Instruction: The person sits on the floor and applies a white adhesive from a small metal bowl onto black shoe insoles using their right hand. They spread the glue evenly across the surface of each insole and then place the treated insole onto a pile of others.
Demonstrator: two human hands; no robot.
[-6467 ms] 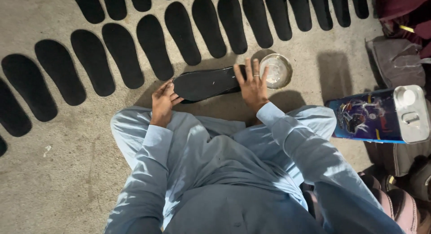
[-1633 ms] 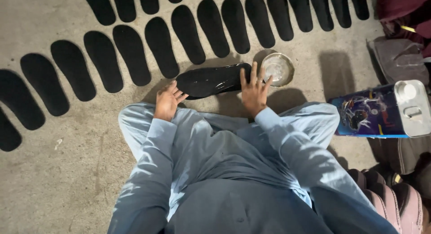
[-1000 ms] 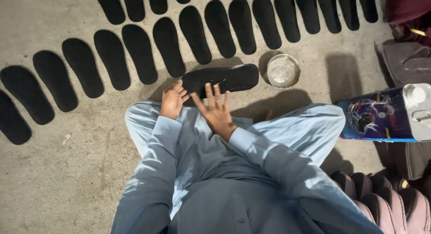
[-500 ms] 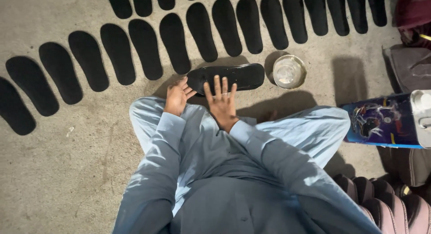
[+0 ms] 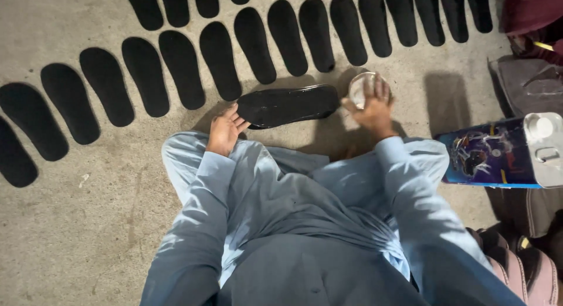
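Concrete floor, black sole lying crosswise, left hand loosely touching it, right hand cupped over bowl

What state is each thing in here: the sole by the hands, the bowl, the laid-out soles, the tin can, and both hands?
Glossy black shoe sole: flat on the concrete, lying sideways, apart from the rows.
Small round metal bowl: upright on the floor, partly covered by the right hand; contents hidden.
Matte black shoe soles: laid flat in rows, untouched.
Blue rectangular tin can: lying on its side, cap on.
Left hand: open, at the glossy sole's end.
Right hand: over the bowl; grip unclear.
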